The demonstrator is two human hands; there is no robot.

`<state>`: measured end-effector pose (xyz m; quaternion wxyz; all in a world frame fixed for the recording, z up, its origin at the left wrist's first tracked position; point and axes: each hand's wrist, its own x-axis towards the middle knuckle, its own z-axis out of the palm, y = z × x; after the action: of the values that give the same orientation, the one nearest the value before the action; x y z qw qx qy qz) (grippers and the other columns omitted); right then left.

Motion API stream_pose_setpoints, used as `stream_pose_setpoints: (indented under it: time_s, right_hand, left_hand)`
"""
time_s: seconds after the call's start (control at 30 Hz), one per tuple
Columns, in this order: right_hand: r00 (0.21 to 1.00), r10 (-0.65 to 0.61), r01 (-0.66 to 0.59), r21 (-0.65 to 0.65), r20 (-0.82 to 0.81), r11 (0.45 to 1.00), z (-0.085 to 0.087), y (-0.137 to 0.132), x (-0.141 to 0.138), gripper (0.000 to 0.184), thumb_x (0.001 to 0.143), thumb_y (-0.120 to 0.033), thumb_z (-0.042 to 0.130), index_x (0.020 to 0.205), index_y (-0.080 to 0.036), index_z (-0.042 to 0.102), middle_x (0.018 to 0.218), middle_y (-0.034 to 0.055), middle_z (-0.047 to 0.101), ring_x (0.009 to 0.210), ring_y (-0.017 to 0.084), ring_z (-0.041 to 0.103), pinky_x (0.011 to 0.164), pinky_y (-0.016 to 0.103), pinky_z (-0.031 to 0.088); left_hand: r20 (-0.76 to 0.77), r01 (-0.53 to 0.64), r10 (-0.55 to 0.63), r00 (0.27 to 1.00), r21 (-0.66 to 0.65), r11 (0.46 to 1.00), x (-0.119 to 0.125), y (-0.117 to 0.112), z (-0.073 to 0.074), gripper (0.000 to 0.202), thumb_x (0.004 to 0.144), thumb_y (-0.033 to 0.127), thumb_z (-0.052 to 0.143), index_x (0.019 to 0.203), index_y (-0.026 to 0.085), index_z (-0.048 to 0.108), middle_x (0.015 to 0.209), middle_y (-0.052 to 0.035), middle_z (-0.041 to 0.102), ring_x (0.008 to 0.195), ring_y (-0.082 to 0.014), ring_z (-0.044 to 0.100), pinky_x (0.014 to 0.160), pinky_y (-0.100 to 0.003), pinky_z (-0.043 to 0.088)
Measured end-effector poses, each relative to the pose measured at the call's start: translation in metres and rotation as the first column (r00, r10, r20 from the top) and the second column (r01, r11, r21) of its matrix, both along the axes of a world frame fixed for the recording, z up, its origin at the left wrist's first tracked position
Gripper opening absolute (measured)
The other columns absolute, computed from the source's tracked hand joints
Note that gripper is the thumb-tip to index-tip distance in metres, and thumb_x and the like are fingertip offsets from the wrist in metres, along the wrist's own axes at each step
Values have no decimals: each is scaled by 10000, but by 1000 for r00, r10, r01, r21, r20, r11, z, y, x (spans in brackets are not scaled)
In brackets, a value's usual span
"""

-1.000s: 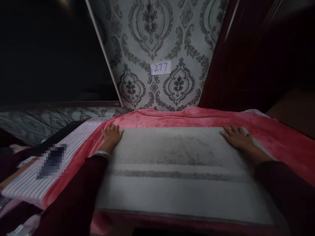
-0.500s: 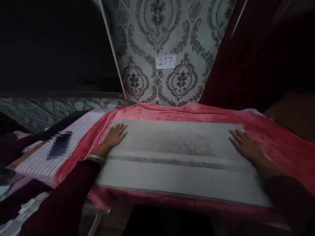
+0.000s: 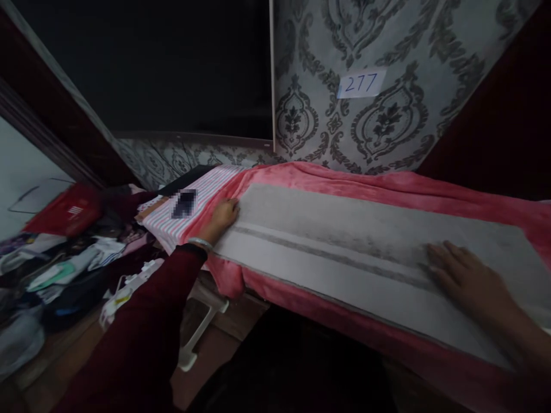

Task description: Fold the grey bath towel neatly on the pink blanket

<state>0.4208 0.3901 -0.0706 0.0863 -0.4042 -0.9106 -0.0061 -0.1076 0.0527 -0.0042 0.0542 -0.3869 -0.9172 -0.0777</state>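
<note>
A long, flat grey piece (image 3: 327, 221), cloth-like with a paler band and a dark stripe along its near side, lies spread on a pink plush blanket (image 3: 297, 172). My left hand (image 3: 224, 214), with a bracelet at the wrist, rests at its left edge; the fingers are bent slightly and hold nothing that I can see. Over the right part of the grey piece, my right hand (image 3: 469, 275) is open and palm down, its fingers stretched and somewhat blurred by motion.
Left of the blanket lies a striped cloth (image 3: 172, 226) with a blurred-out dark object (image 3: 183, 204) on it. Piled clothes (image 3: 90, 258) and a red bag (image 3: 69, 209) are farther left. A large dark screen (image 3: 172, 69) hangs behind, beside a paper marked 277 (image 3: 361, 84).
The view has swung left, showing more of the clothes pile. My right hand has moved inward and nearer over the grey piece. My left hand has shifted outward to its left edge.
</note>
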Motion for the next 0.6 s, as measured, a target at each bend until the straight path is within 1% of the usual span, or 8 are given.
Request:
stream_pose_setpoints:
  time_s: [0.07, 0.13, 0.23, 0.3, 0.37, 0.43, 0.5, 0.6]
  right_hand:
    - [997, 53, -56, -48, -60, 997, -6, -25, -8, 776, 899, -644, 135, 1520, -299, 446, 1624, 125, 385, 1512, 342, 310, 1146, 598, 371]
    - [994, 70, -74, -41, -82, 996, -12, -39, -12, 759, 902, -632, 130, 1519, -326, 449, 1607, 110, 418, 1504, 332, 332, 1154, 595, 362]
    - [994, 60, -59, 16, -87, 998, -18, -44, -13, 769, 907, -619, 117, 1484, -294, 511, 1579, 108, 463, 1475, 344, 385, 1130, 605, 382]
    - [994, 68, -64, 51, -89, 997, -21, -42, -12, 793, 911, -618, 116, 1457, -239, 549, 1560, 120, 487, 1447, 356, 426, 1098, 601, 418]
    - [992, 86, -77, 94, -94, 993, -24, -39, -12, 793, 923, -605, 118, 1442, -208, 567, 1549, 132, 499, 1426, 362, 453, 1076, 598, 438]
    - [990, 108, -96, 127, -92, 987, -26, -37, -11, 776, 938, -585, 120, 1436, -201, 575, 1545, 138, 503, 1416, 365, 463, 1059, 598, 450]
    - [989, 121, -109, 139, -81, 984, -28, -36, -10, 764, 945, -567, 120, 1437, -198, 574, 1547, 141, 500, 1412, 366, 467, 1047, 593, 459]
    - [991, 111, -100, 136, -76, 986, -28, -37, -10, 755, 946, -562, 118, 1449, -213, 560, 1554, 136, 491, 1414, 361, 464, 1051, 588, 457]
  left_hand:
    - [75, -42, 41, 996, 12, 999, 4, -4, 1, 446, 916, 269, 461, 1284, 104, 654, 1298, -154, 688, 1167, -270, 643, 1055, -365, 477]
    - [172, -86, 81, 982, 19, 996, 6, -7, 3, 427, 898, 280, 512, 1260, 116, 670, 1280, -141, 701, 1134, -255, 659, 1019, -336, 493]
    - [256, -144, 131, 958, 34, 989, 7, -13, 5, 410, 873, 301, 577, 1229, 130, 685, 1247, -125, 718, 1126, -239, 668, 974, -297, 504]
    - [282, -169, 154, 947, 28, 985, 7, -18, 8, 373, 874, 316, 585, 1173, 129, 706, 1146, -112, 750, 1037, -231, 696, 897, -288, 530]
    - [302, -179, 166, 939, 17, 984, 9, -21, 10, 327, 892, 331, 572, 1091, 127, 731, 1035, -98, 768, 947, -228, 712, 828, -286, 544]
    - [314, -192, 181, 932, 4, 981, 13, -23, 12, 315, 918, 355, 555, 1030, 131, 746, 983, -93, 771, 924, -234, 718, 811, -287, 543]
    - [289, -219, 216, 933, -21, 976, 20, -21, 12, 340, 942, 389, 538, 1019, 135, 752, 1006, -113, 771, 964, -255, 720, 836, -301, 538]
    - [189, -288, 297, 936, -73, 955, 31, -14, 7, 400, 978, 415, 485, 1114, 130, 732, 1147, -172, 748, 1087, -298, 699, 899, -343, 528]
